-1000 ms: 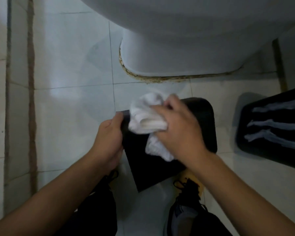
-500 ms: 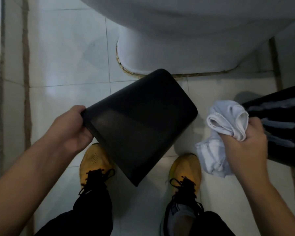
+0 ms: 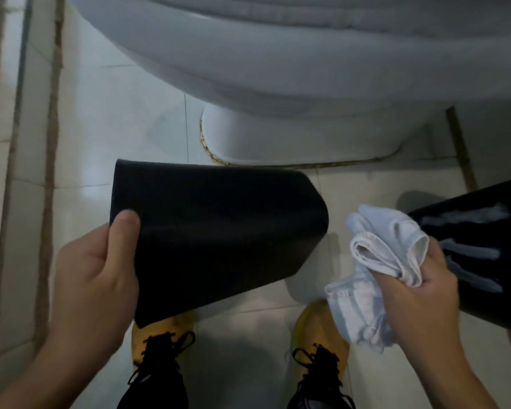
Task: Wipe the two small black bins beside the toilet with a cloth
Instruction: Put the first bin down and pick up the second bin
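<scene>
1. Left hand [image 3: 98,273] is gripping the bin [image 3: 216,234] by its rim, thumb on the outer wall, the rest of the fingers hidden behind it; the bin is hanging tilted above the floor [image 3: 124,119] before the toilet [image 3: 292,69].
2. Right hand [image 3: 419,287] is bunching the cloth [image 3: 378,261], fingers curled tight, clear of the bin.
3. That one-edge grip is looking risky: a firm wipe could be twisting the bin loose.
4. Second bin [image 3: 484,255] is sitting just beside the cloth hand; a careless swing could be knocking it.
</scene>
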Available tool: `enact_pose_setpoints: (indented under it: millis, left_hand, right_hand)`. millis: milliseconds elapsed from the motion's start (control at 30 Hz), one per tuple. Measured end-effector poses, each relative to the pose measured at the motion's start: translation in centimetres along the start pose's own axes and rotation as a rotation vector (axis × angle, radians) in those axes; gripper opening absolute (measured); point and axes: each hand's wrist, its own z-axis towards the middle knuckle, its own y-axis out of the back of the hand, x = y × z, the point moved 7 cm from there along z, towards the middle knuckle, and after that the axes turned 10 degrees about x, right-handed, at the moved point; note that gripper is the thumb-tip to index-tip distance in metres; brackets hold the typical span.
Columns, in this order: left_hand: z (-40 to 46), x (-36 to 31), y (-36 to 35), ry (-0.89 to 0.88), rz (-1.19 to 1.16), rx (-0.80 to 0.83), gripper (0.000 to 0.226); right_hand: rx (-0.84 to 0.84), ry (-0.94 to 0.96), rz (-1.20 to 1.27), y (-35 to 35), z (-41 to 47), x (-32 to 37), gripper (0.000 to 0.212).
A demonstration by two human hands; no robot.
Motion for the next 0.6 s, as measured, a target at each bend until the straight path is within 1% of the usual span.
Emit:
enact_pose_setpoints:
  millis: [33, 67, 100, 133, 167, 233, 267, 333, 367, 400, 467, 567, 600]
  left_hand:
    - [-0.4, -0.1, 0.2, -0.021, 0.053, -0.021, 0.069]
    - [-0.9, -0.2, 0.5, -0.044, 0.076, -0.046, 0.071]
    - [-1.2, 0.0, 0.8, -0.047, 0.073, -0.065, 0.073]
    - [-1.3, 0.2, 1.0, -0.041, 0.069, -0.062, 0.073]
    - [-1.3, 0.3, 1.2, -0.061, 0.087, -0.058, 0.064]
    - [-1.2, -0.1, 1.8, -0.133, 0.165, -0.065, 0.027]
    - [-1.1, -0.3, 2.0, -0.155, 0.204, -0.052, 0.025]
    - [-1.1, -0.1, 2.2, -0.192, 0.267, -0.029, 0.048]
    - [-1.2, -0.2, 2.3, -0.2, 0.306, -0.031, 0.052]
    - [-1.3, -0.5, 2.4, -0.209, 0.339, -0.033, 0.047]
    - [-1.3, -0.8, 2.5, -0.252, 0.415, -0.021, 0.025]
    - [-0.8, -2.3, 2.0, -0.359, 0.617, 0.028, 0.022]
    - [-0.6, -2.4, 2.0, -0.394, 0.662, 0.055, 0.026]
  right_hand:
    - [0.008, 0.005, 0.011, 0.1, 0.0, 0.1, 0.026]
    - [0.015, 0.01, 0.017, 0.2, 0.1, 0.1, 0.022]
    - [0.021, 0.0, 0.028, 0.2, 0.1, 0.1, 0.017]
    - [0.021, -0.018, 0.039, 0.2, 0.1, -0.1, 0.019]
    - [0.013, -0.033, 0.051, 0.2, 0.0, -0.4, 0.023]
    - [0.006, -0.043, 0.054, 0.0, 0.0, -0.5, 0.027]
    - [0.012, -0.043, 0.066, -0.4, 0.0, -0.2, 0.026]
    - [0.011, -0.04, 0.093, -1.0, -0.1, 0.3, 0.022]
    - [0.007, -0.036, 0.107, -1.3, -0.2, 0.7, 0.022]
    - [0.021, -0.035, 0.122, -1.6, -0.3, 1.0, 0.022]
    - [0.045, -0.023, 0.124, -2.0, -0.3, 1.2, 0.021]
    - [0.05, -0.021, 0.082, -2.2, -0.5, 1.7, 0.019]
    - [0.038, -0.018, 0.07, -2.3, -0.6, 1.9, 0.016]
